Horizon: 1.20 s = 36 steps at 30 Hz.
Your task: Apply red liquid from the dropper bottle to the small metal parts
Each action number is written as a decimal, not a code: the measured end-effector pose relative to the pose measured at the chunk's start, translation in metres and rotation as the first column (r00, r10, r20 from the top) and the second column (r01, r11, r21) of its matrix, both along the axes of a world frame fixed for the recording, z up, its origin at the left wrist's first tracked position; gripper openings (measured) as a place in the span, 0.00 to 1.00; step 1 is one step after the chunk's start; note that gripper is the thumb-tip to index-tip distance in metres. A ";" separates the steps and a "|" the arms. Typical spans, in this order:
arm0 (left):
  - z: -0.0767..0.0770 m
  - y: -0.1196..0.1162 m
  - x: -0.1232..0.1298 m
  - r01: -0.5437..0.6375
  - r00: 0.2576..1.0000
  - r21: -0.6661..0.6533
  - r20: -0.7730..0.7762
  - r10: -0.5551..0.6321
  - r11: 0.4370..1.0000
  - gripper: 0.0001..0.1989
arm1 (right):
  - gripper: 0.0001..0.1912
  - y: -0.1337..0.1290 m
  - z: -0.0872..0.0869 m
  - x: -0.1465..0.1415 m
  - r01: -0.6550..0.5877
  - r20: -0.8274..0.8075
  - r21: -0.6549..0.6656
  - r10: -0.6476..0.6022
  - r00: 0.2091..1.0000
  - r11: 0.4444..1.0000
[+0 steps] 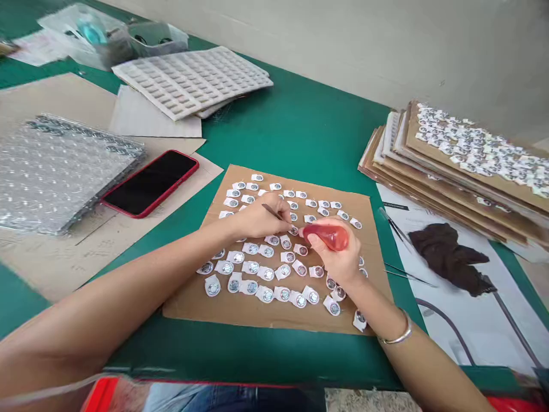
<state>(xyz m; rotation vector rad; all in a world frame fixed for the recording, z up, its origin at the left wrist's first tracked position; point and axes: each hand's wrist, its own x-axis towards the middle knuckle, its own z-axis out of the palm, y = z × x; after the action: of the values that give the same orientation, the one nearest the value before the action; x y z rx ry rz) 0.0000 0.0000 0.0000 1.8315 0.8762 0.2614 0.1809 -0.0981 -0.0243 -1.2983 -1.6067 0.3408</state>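
Note:
Many small white tabs with round silvery discs, such as one tab [213,286], lie in rough rows on a brown cardboard sheet [214,313]. Over its middle, my left hand [259,220] is closed around slim tweezers [271,212], their tips close to a single tab [293,230]. My right hand [343,260] grips a translucent red squeeze bulb [330,236], its narrow end pointing left at that same tab. Whether the bulb's tip touches the tab cannot be made out. My fingers and forearms cover some of the tabs.
At left, a red-cased phone [150,183] lies beside a bubble-wrap bundle [64,171]. White slotted trays [193,80] and plastic bins [158,39] stand behind. On the right are stacked cardboard sheets [386,154], spare tweezers [409,277] and a dark cloth [446,254].

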 end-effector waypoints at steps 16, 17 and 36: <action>-0.002 0.002 -0.002 -0.009 0.999 -0.034 0.053 0.011 0.999 0.05 | 0.12 0.011 0.032 0.023 0.020 -0.703 -0.148 -0.120 0.701 0.989; 0.001 0.003 -0.003 -0.021 0.997 -0.038 0.070 0.023 0.999 0.05 | 0.13 0.013 0.037 0.029 0.008 -0.743 -0.155 -0.121 0.659 0.988; 0.005 -0.037 0.021 -0.046 0.997 0.328 0.071 0.024 0.944 0.07 | 0.15 0.048 0.045 0.026 0.058 -0.529 -0.097 -0.101 0.843 0.994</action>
<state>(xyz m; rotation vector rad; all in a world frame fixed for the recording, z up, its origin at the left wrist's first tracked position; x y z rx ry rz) 0.0214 -0.0368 0.0048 2.1033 0.8584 0.5144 0.2066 -0.0505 0.0210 -1.1876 -1.0699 0.6565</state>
